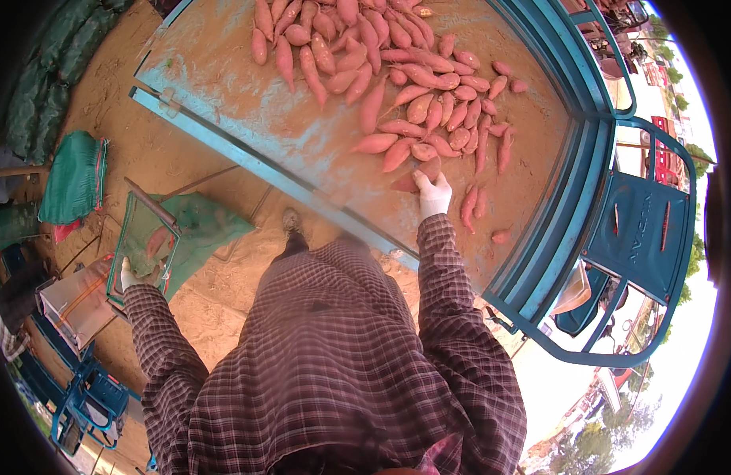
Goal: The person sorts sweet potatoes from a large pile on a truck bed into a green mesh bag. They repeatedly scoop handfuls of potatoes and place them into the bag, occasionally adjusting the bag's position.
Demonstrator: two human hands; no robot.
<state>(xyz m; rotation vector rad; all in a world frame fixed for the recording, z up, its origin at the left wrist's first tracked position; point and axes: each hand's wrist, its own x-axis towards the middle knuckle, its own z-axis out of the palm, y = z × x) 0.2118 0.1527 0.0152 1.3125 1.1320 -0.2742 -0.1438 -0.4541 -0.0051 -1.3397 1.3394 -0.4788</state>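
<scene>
My right hand (433, 191), in a white glove, grips a sweet potato (429, 168) at the near edge of a pile of sweet potatoes (395, 71). Another sweet potato (404, 183) lies close against the fingers on the left. The pile rests on a dusty blue metal truck bed (341, 184). On the left, my left hand (141, 276), gloved too, is at the mouth of a green mesh bag (208, 222) held wide by a frame (151, 205). Its fingers are apart. A single sweet potato (157, 240) shows in the bag's opening, just beyond the fingertips and blurred.
The bed's lowered side edge (252, 157) runs in front of me. Blue side walls and rails (579, 154) rise on the right. Filled green mesh sacks (74, 175) stand on sandy ground at left, near a box-like container (77, 300). Small sweet potatoes (500, 236) lie scattered at right.
</scene>
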